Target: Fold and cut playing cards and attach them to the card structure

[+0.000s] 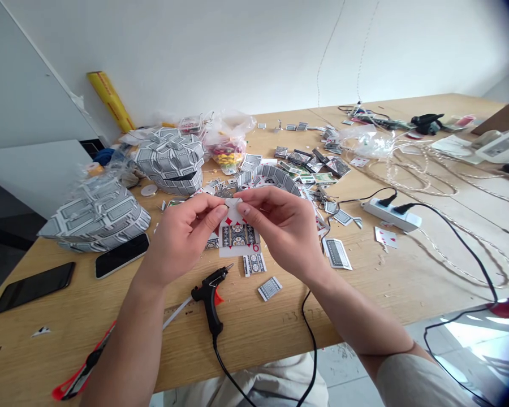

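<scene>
A folded playing card (239, 236) with red diamonds and a dark patterned back hangs between my two hands above the table. The thumb and fingers of my left hand (186, 232) pinch its upper left corner. On the other side, my right hand (280, 223) pinches the top right edge. Just below lie a patterned card strip (254, 264) and a small folded card (270, 288). A black glue gun (212, 297) rests on the table under my left hand, its nozzle pointing up and right. Behind my hands is a ring of folded cards (275, 178), partly hidden.
Two card-built shapes (169, 161) (97, 217) stand at the left, near two phones (121, 255) (34, 287). A red cutter (85, 367) lies at the front left. A power strip (392, 215) with black cables sits at the right. Loose cards and plastic bags (229, 138) lie behind.
</scene>
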Action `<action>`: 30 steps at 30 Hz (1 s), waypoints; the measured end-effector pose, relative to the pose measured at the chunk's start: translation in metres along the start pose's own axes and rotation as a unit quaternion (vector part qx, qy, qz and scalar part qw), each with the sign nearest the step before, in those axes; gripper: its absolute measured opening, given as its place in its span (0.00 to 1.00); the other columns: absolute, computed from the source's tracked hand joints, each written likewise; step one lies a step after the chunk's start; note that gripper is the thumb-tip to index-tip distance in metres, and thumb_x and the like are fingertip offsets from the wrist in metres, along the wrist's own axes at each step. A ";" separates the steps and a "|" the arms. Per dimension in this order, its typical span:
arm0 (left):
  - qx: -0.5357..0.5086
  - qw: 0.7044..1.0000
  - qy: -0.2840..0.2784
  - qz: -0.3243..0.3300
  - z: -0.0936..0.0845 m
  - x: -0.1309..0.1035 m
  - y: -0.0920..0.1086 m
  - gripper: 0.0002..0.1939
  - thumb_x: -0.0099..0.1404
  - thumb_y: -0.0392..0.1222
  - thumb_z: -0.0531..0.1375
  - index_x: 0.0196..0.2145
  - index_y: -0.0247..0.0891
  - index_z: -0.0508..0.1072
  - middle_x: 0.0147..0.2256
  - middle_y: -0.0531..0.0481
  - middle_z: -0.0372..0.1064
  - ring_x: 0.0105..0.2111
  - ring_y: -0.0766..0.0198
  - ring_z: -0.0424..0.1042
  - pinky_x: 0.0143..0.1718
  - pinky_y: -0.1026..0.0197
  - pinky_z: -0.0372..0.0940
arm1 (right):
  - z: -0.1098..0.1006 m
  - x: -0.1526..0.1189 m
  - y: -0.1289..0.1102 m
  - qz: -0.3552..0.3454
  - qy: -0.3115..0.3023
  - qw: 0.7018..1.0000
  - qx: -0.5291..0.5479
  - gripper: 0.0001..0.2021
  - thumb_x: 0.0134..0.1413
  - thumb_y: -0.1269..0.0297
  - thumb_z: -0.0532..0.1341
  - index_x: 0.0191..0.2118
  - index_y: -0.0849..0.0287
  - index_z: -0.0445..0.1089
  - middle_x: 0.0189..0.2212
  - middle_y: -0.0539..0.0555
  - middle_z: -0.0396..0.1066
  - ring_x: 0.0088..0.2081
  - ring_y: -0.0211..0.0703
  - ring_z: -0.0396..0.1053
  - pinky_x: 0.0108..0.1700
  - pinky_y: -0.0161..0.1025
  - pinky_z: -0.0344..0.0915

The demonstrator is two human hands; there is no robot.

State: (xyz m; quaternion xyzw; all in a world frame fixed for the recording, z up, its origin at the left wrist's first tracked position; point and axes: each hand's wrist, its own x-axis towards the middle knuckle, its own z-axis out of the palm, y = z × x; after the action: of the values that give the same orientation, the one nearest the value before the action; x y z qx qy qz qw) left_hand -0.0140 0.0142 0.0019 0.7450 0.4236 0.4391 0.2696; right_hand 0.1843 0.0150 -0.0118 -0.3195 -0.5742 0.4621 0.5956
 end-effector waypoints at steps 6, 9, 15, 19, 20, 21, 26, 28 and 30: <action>0.035 0.999 0.005 0.022 0.003 -0.002 0.002 0.11 0.79 0.47 0.62 0.42 0.41 0.82 0.28 0.55 0.70 0.25 0.67 0.62 0.24 0.64 0.57 | -0.003 0.001 0.003 0.000 -0.030 0.999 0.024 0.10 0.59 0.62 0.78 0.44 0.55 0.81 0.39 0.52 0.83 0.41 0.42 0.80 0.46 0.41 0.80; 0.042 0.999 0.014 0.024 0.006 -0.003 0.005 0.11 0.79 0.47 0.62 0.40 0.41 0.81 0.26 0.56 0.68 0.24 0.68 0.61 0.24 0.63 0.57 | -0.004 0.001 0.003 -0.003 -0.017 1.000 0.011 0.11 0.59 0.59 0.78 0.43 0.55 0.81 0.37 0.51 0.81 0.40 0.42 0.80 0.45 0.41 0.79; -0.005 1.000 0.012 0.008 0.008 -0.002 0.006 0.14 0.79 0.46 0.62 0.36 0.40 0.80 0.27 0.53 0.70 0.26 0.66 0.64 0.25 0.64 0.60 | -0.005 0.006 0.002 0.022 0.014 1.000 0.008 0.17 0.55 0.56 0.79 0.46 0.55 0.80 0.33 0.50 0.79 0.36 0.41 0.78 0.41 0.41 0.78; -0.042 0.998 -0.041 -0.023 0.004 0.000 0.002 0.14 0.79 0.48 0.63 0.36 0.39 0.79 0.27 0.52 0.70 0.26 0.66 0.66 0.26 0.64 0.62 | -0.006 0.009 0.004 0.028 0.019 0.999 0.027 0.21 0.51 0.52 0.81 0.45 0.55 0.78 0.33 0.50 0.79 0.36 0.42 0.79 0.41 0.42 0.79; -0.043 0.998 -0.050 -0.023 0.004 0.001 0.001 0.15 0.79 0.48 0.62 0.35 0.39 0.78 0.27 0.53 0.70 0.26 0.66 0.66 0.26 0.64 0.62 | -0.005 0.009 0.004 0.028 0.021 0.999 0.030 0.21 0.51 0.52 0.81 0.45 0.55 0.78 0.33 0.50 0.79 0.36 0.42 0.79 0.42 0.43 0.80; -0.038 0.998 -0.054 -0.018 0.003 0.001 0.000 0.15 0.79 0.48 0.62 0.35 0.39 0.78 0.27 0.53 0.69 0.26 0.66 0.66 0.26 0.65 0.62 | -0.005 0.008 0.004 0.029 0.023 0.999 0.032 0.22 0.50 0.52 0.81 0.45 0.55 0.77 0.33 0.50 0.79 0.36 0.42 0.79 0.42 0.43 0.80; 0.011 0.999 -0.043 0.019 0.004 0.001 0.001 0.11 0.79 0.42 0.62 0.36 0.40 0.78 0.26 0.55 0.70 0.25 0.68 0.65 0.26 0.65 0.60 | -0.002 0.005 0.005 0.018 0.042 0.998 0.034 0.19 0.51 0.55 0.80 0.43 0.54 0.75 0.32 0.49 0.77 0.36 0.42 0.78 0.42 0.42 0.80; 0.009 0.999 -0.030 0.023 0.005 0.001 0.002 0.11 0.78 0.41 0.63 0.35 0.40 0.78 0.25 0.55 0.69 0.24 0.69 0.65 0.25 0.65 0.59 | -0.001 0.005 0.005 0.010 0.050 0.998 0.037 0.18 0.52 0.57 0.80 0.42 0.54 0.75 0.33 0.49 0.77 0.36 0.41 0.78 0.43 0.42 0.79; -0.007 1.000 -0.019 0.018 0.007 0.002 0.002 0.11 0.77 0.42 0.63 0.35 0.40 0.78 0.24 0.56 0.69 0.23 0.69 0.64 0.23 0.65 0.58 | -0.001 0.006 0.005 0.008 0.054 0.998 0.038 0.19 0.51 0.56 0.80 0.42 0.53 0.74 0.34 0.49 0.77 0.36 0.41 0.78 0.43 0.42 0.80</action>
State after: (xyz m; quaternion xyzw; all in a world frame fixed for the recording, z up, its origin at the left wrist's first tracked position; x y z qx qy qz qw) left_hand -0.0063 0.0142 0.0011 0.7588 0.4016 0.4330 0.2747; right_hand 0.1842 0.0225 -0.0144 -0.3258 -0.5210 0.4700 0.6337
